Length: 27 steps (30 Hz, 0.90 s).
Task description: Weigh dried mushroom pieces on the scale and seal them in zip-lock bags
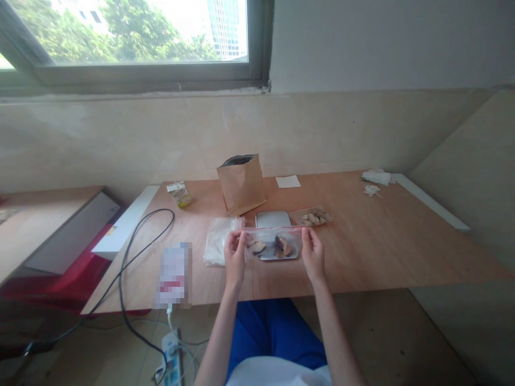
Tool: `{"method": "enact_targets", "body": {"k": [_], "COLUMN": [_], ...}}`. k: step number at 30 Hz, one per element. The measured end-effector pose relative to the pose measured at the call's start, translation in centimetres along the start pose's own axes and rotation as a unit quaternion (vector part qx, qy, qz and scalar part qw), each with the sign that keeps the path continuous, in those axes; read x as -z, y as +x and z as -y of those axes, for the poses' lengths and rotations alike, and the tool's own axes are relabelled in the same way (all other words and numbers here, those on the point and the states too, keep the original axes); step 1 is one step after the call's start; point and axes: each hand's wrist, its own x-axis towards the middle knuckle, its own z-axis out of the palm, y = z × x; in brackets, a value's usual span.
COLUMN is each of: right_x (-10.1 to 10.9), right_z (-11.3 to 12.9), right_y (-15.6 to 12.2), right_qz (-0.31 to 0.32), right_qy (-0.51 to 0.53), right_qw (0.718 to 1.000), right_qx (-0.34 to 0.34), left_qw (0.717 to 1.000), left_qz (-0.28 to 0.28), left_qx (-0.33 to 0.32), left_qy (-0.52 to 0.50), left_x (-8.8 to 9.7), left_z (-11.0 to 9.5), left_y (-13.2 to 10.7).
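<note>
A clear zip bag [272,244] with a few dark and tan pieces inside is stretched between my hands over a small silver scale [274,220]. My left hand [234,256] pinches the bag's top left corner. My right hand [313,253] pinches the top right corner. Both hands sit near the front of the wooden table [362,252]. Just behind the scale stands an open brown paper bag [242,184]. Another clear bag with pale pieces [314,217] lies to the right of the scale.
A stack of empty clear bags [219,239] lies left of my left hand. A small carton [179,193], a white paper slip [288,182] and white tissues [376,177] lie further back. A black cable [134,252] loops across the table's left edge to a power strip [171,358].
</note>
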Motion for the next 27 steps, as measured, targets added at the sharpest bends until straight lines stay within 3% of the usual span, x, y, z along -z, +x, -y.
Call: {"method": "enact_targets", "body": {"k": [5, 11, 23, 27], "right_x": [-0.7, -0.8, 0.3, 0.3], "right_z": [0.2, 0.0, -1.5, -1.4], "right_y": [-0.2, -0.2, 0.0, 0.0], "right_qz": [0.021, -0.007, -0.026, -0.025], "right_qy": [0.044, 0.076, 0.114, 0.124], "right_qw": [0.999, 0.997, 0.993, 0.992], "right_qx": [0.01, -0.013, -0.023, -0.026], "left_qw": [1.0, 0.997, 0.982, 0.983], "left_qz": [0.015, 0.053, 0.062, 0.056], "left_qx": [-0.004, -0.016, -0.078, -0.079], "left_qy": [-0.017, 0.047, 0.161, 0.157], "left_x": [-0.3, 0.3, 0.9, 0.5], "left_z": [0.4, 0.4, 0.4, 0.0], "left_y": [0.0, 0.0, 0.5, 0.3]}}
